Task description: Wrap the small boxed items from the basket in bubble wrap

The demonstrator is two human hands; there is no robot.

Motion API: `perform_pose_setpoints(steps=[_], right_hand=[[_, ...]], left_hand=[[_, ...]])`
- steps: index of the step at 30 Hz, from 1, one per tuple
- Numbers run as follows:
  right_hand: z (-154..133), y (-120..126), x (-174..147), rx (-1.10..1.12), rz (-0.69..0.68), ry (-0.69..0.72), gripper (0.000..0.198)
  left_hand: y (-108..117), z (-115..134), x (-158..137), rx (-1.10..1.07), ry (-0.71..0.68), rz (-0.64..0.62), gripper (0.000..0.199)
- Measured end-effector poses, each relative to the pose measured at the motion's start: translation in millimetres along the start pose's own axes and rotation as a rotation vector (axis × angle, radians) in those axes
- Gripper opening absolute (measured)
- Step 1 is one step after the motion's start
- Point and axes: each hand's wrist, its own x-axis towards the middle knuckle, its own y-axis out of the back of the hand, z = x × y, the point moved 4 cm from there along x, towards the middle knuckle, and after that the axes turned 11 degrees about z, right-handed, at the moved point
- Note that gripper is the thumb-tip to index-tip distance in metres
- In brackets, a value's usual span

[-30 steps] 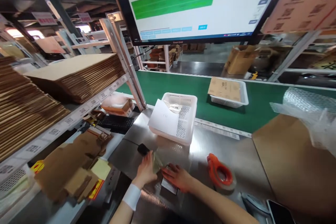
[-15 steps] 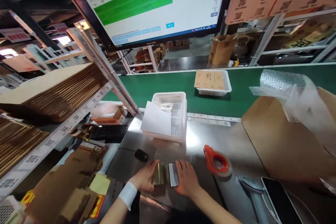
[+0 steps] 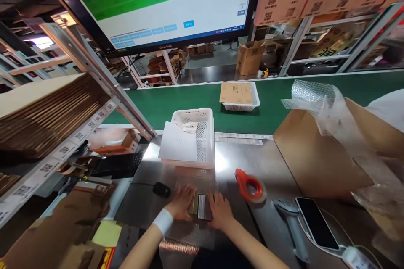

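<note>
My left hand (image 3: 182, 202) grips a small gold box (image 3: 194, 204) by its left side, thumb near and fingers far. A white band (image 3: 163, 221) circles that wrist. Against the gold box stands a second small flat box (image 3: 205, 207), dark with a pale label strip, and my right hand (image 3: 221, 210) has its fingers along the right side of it. Both boxes rest on what looks like clear wrap (image 3: 197, 233) spread over the metal table, its near edge crinkled. Print on the boxes is too small to read.
Beyond my hands sits a white basket (image 3: 210, 143) with a paper in it. A black mouse (image 3: 161, 189) lies left; an orange tape dispenser (image 3: 251, 187), scanner (image 3: 288, 214) and phone (image 3: 317, 223) lie right. A large carton (image 3: 318, 155) with bubble wrap borders the right.
The two small boxes, held apart before, now stand side by side, brought together by my hands. The whole view has shifted slightly, with the surroundings sliding left.
</note>
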Motion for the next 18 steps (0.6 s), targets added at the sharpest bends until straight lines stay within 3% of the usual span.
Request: perform_pose_setpoints(steps=[4,9,18], right_hand=[[6.9,3.3,-0.4,0.014,-0.033,-0.005,0.107],[5.5,4.0,-5.3,0.037,-0.015,-0.019,0.095],[-18.8,5.5,5.9,0.069,-0.035,0.007,0.101]], left_hand=[[-0.8,7.4,-0.7,-0.029,0.019,0.101,0.104],[1.2,10.0,-7.2,-0.051,-0.017,0.13,0.097],[12.2,-7.1,-25.5,-0.077,0.019,0.171,0.091]])
